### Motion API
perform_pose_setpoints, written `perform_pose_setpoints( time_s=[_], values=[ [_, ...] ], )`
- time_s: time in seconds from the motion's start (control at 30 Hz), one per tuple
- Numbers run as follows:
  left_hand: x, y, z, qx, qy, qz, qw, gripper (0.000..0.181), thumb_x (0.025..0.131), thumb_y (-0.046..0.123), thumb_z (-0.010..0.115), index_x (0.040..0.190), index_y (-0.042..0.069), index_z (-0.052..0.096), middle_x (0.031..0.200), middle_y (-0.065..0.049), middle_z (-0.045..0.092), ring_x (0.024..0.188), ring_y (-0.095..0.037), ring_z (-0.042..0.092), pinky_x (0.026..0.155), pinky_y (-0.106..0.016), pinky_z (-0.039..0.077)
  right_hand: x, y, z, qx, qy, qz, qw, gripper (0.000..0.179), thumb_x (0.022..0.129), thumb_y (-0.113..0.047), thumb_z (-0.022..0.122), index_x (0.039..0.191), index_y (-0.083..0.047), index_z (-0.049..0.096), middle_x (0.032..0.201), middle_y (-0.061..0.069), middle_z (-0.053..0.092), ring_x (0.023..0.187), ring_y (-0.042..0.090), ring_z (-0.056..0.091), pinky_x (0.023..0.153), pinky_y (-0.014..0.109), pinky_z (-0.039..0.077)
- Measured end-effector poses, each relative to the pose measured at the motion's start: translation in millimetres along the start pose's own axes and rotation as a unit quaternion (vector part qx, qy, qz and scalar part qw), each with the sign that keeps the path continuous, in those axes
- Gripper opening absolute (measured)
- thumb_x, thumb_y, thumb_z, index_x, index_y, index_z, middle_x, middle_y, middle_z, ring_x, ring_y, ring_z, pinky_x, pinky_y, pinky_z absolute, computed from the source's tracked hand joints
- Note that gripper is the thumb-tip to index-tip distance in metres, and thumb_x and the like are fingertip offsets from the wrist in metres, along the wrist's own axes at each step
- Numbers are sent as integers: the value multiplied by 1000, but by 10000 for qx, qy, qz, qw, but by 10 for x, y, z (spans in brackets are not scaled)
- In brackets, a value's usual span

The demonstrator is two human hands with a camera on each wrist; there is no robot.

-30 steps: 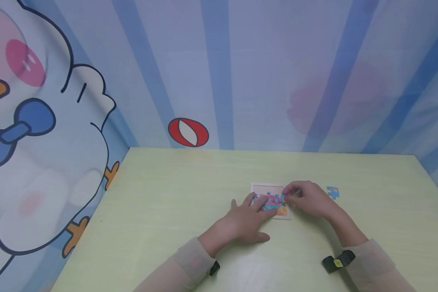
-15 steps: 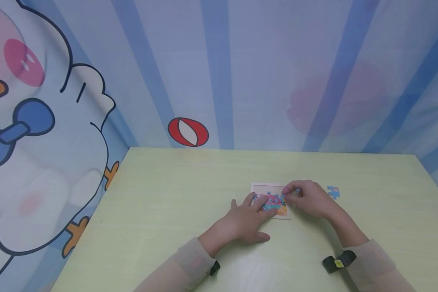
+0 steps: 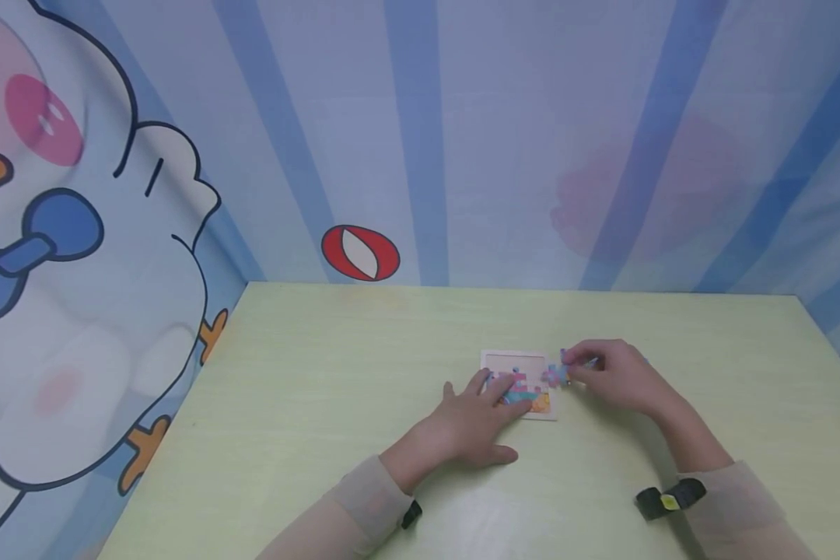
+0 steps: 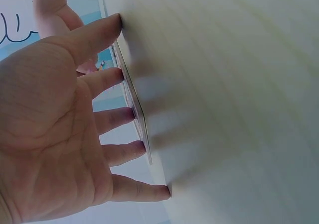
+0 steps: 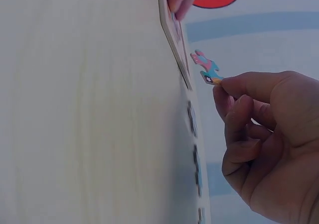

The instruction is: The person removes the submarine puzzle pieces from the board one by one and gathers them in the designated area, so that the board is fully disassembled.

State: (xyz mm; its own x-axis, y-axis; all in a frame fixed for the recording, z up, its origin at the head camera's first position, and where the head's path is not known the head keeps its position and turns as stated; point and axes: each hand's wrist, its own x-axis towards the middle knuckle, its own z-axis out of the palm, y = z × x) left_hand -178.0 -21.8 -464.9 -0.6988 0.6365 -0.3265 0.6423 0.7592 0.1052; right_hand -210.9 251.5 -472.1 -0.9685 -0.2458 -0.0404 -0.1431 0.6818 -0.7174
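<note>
Left hand (image 3: pixel 472 424) lies over the puzzle frame (image 3: pixel 511 361) on the bench (image 3: pixel 322 373), fingers straight and spread; the middle three touch the frame, thumb and little finger rest off it. Coloured pieces fill the near part of the frame; the far strip is bare.

Right hand (image 3: pixel 612 377) pinches a puzzle piece (image 5: pixel 205 67) at one end, other fingers curled in. Piece hangs tilted, raised off the bench, near the frame's right edge. One piece or two joined: cannot tell.

Loose pieces (image 5: pixel 192 118) lie on the bench beside the frame, low by the right hand.

Risks, as judged: the end-only grip could let the piece twist or drop; if joined, it may part under its own weight. Left fingers shifting could skew the frame or nudge the seated pieces. The right hand dipping might sweep the loose ones.
</note>
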Motion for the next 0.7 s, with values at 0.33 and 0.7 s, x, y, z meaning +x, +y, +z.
perform_pose_setpoints(
  time_s=[0.33, 0.7],
  values=[
    [-9, 13, 0, -26, 51, 5, 10000, 75, 97, 59, 63, 163, 42, 32, 173, 4, 13, 157, -35, 14, 109, -73, 33, -235, 256, -335, 0, -68, 263, 9996, 19, 100, -21, 71, 113, -8, 75, 107, 7, 70, 81, 23, 61, 65, 34, 51],
    [-17, 19, -21, -65, 38, 11, 10000, 75, 98, 58, 63, 163, 41, 32, 173, 3, 13, 157, -35, 15, 109, -74, 32, -459, 557, -575, 194, -274, 535, 9980, 27, 102, -23, 68, 120, -3, 71, 108, 10, 69, 90, 22, 64, 71, 34, 55]
  ],
)
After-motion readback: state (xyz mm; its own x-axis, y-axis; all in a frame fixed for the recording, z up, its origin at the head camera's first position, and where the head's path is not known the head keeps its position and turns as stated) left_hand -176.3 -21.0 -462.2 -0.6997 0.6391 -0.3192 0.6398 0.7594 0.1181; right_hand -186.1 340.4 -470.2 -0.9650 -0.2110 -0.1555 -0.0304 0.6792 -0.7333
